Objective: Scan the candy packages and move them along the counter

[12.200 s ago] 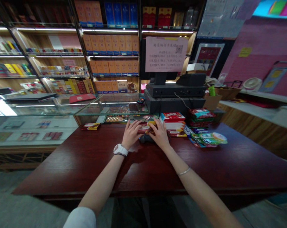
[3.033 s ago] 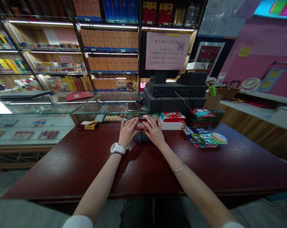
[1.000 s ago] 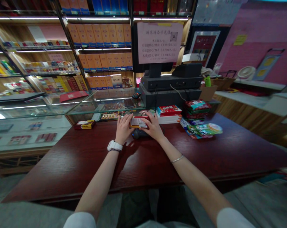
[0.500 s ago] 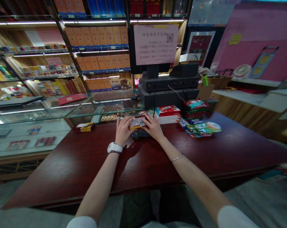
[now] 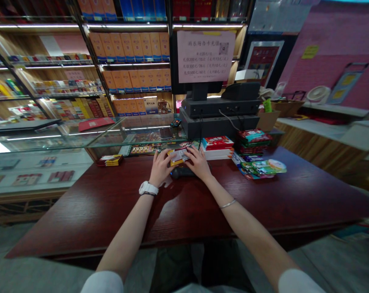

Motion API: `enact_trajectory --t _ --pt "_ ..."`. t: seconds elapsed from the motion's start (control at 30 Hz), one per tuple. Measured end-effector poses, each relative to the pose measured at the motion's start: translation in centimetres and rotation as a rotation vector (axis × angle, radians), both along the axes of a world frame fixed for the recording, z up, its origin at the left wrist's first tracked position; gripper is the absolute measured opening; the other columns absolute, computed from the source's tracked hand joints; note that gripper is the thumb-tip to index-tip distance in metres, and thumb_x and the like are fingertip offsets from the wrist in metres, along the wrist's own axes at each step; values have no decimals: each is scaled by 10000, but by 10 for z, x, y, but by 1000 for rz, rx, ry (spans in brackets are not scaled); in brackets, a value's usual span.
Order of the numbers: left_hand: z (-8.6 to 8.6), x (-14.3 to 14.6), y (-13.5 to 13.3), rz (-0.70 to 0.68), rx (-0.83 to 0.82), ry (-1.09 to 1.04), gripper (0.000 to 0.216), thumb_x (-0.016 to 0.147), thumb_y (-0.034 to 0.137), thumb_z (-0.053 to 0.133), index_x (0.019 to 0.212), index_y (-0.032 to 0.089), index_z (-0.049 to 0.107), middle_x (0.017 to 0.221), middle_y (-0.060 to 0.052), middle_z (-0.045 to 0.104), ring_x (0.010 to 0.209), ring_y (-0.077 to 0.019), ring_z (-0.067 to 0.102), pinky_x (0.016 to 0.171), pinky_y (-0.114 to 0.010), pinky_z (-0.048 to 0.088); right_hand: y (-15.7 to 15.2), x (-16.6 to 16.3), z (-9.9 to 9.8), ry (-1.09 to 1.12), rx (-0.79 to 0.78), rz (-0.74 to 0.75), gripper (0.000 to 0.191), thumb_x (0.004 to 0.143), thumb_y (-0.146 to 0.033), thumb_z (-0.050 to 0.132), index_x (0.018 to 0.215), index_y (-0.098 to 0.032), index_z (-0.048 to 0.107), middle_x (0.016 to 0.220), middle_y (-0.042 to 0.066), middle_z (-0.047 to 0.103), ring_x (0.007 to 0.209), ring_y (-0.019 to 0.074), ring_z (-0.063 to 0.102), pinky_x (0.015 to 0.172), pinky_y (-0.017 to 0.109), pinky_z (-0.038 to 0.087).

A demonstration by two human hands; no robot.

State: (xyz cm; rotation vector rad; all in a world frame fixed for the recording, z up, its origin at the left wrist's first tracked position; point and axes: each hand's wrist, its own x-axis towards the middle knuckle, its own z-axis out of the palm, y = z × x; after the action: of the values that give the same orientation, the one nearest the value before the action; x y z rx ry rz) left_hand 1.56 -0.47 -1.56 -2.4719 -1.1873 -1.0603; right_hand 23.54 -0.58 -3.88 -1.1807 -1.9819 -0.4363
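Between both hands I hold a small snack packet [image 5: 179,156], yellow and dark red, its pale side with a barcode facing me. My left hand [image 5: 160,166] grips its left end; a white watch [image 5: 148,188] is on that wrist. My right hand [image 5: 199,163] closes on the right end, with a thin bracelet on the forearm. Just below the packet lies a black barcode scanner [image 5: 183,172] on the dark red counter, partly covered by my hands. A small stack of similar yellow and red packets [image 5: 110,160] sits to the left.
Right of my hands are red-and-white boxes [image 5: 218,148], a pile of red and green packets [image 5: 254,142] and bright flat packages [image 5: 264,167]. A black register with a monitor [image 5: 205,59] stands behind. A glass display case [image 5: 135,136] borders the counter [image 5: 196,215] at the back left.
The packet has tilted in my hands, so more of its pale barcode side shows. My view has shifted slightly left.
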Motion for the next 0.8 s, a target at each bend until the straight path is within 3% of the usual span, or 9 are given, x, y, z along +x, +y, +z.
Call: enact_trajectory --t 0.17,0.4,0.6,0.8 --pt "1 1 -2 -27 10 8 338 883 320 660 1219 278 655 1378 -82 604 1336 -263 516 1247 -571 150 0 0 -1 -42 -69 57 499 891 -208 582 1388 -232 540 1554 106 444 1487 277 327 1217 582 231" --pt "1 2 -4 -34 47 43 364 882 255 622 1245 274 638 1401 -78 585 1360 -269 493 1253 -557 164 2 1 -2 9 -74 129 475 861 -187 588 1331 -255 572 1460 90 532 1466 285 356 1217 595 229" --pt "1 7 -9 27 101 103 496 838 151 583 1322 257 586 1535 -83 467 1479 -290 344 1262 -558 145 -1 -4 2 23 0 108 357 861 -203 612 1217 -230 629 1374 133 573 1356 282 482 1210 590 250" --pt "2 8 -11 25 92 175 547 859 92 499 1386 236 533 1558 -77 447 1499 -283 309 1254 -580 160 -6 -10 3 -1 29 94 343 876 -208 604 1217 -239 623 1369 126 574 1347 274 487 1207 585 264"
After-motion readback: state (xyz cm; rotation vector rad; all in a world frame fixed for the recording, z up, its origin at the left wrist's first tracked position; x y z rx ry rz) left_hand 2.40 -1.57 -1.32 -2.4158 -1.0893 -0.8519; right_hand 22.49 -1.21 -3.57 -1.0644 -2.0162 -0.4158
